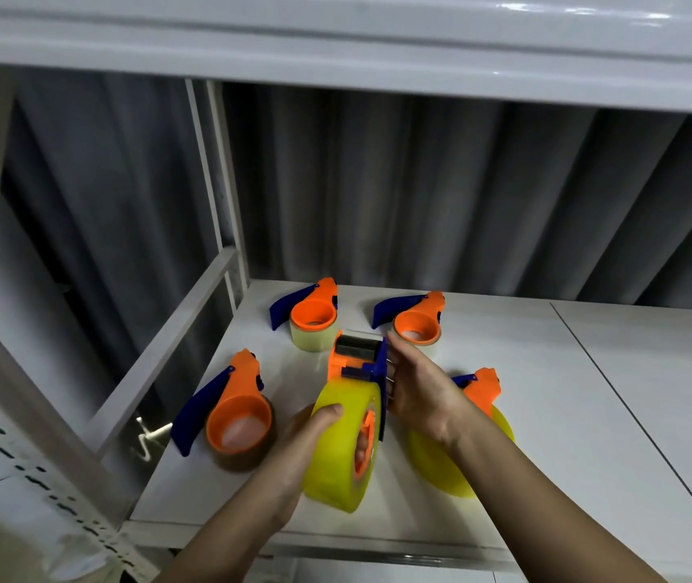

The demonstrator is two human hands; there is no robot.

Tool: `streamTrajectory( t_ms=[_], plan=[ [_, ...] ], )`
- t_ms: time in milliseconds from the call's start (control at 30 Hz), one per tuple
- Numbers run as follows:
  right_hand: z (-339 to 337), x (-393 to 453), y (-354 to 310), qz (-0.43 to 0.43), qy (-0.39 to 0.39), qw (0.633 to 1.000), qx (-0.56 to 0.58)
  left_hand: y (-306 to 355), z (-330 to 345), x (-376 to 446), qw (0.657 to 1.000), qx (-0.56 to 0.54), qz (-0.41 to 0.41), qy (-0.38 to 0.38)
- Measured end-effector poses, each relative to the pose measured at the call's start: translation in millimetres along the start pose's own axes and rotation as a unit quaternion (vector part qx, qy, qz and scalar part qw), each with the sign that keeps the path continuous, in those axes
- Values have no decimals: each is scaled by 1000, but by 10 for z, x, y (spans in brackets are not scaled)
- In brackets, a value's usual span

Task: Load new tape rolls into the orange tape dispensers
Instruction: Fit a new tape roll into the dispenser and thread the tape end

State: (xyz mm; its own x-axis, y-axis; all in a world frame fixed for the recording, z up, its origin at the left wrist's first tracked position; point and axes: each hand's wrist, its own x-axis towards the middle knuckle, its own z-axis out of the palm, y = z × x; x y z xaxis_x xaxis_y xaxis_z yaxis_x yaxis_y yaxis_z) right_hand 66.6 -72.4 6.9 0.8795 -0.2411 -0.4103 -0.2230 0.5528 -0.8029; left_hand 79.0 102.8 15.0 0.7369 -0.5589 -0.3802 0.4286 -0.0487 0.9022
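A fat yellow tape roll (342, 448) sits on the hub of an orange and blue dispenser (356, 357), held upright above the white shelf (567, 414). My left hand (308, 439) grips the roll from the left, thumb over its top. My right hand (420, 393) holds the dispenser's blue side, fingers curled at its right. Several other orange dispensers lie on the shelf: front left (234, 418) on a brown roll, back left (308, 315), back right (415, 317), and one at right (481, 387) on a yellow roll (445, 464), partly hidden by my right arm.
A white shelf board hangs low overhead (335, 48). White upright posts and a crossbar (192, 326) border the left side. A dark corrugated wall stands behind. A seam (613, 397) splits the shelf surface at right. Paper with printed marks lies at lower left (20, 456).
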Motion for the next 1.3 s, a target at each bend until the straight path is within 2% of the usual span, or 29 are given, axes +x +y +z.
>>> streamTrajectory(
  t_ms=[200,300,433,533,667,700,733,767,800,833,933,1300],
  plan=[
    [78,-144,-95,-94,47,991,-77,87,-3,-24,1000,-6,14,5],
    [145,-263,-126,-179,79,969,-153,132,-15,-18,999,-49,8,-8],
    [193,-422,-78,-292,56,931,-211,190,-31,-8,996,-81,9,-36],
    [169,-477,-64,-374,62,874,-305,201,-51,-11,994,-89,8,-56],
    [68,-460,-65,-435,140,753,-474,208,-43,-54,991,-101,3,-83],
    [80,-466,-89,-428,149,768,-453,218,-47,-63,992,-98,4,-83],
    [104,-476,-136,-404,133,818,-387,227,-54,-66,993,-93,6,-78],
    [120,-481,-186,-363,92,873,-313,230,-66,-63,993,-87,8,-74],
    [150,-500,-238,-315,38,912,-259,235,-78,-60,994,-82,7,-70],
    [155,-522,-279,-278,-3,932,-233,242,-86,-65,995,-79,5,-65],
    [187,-588,-302,-231,-45,947,-218,256,-99,-68,996,-69,0,-58],
    [220,-635,-303,-193,-23,958,-212,311,-34,-73,997,-41,4,-63]
  ],
)
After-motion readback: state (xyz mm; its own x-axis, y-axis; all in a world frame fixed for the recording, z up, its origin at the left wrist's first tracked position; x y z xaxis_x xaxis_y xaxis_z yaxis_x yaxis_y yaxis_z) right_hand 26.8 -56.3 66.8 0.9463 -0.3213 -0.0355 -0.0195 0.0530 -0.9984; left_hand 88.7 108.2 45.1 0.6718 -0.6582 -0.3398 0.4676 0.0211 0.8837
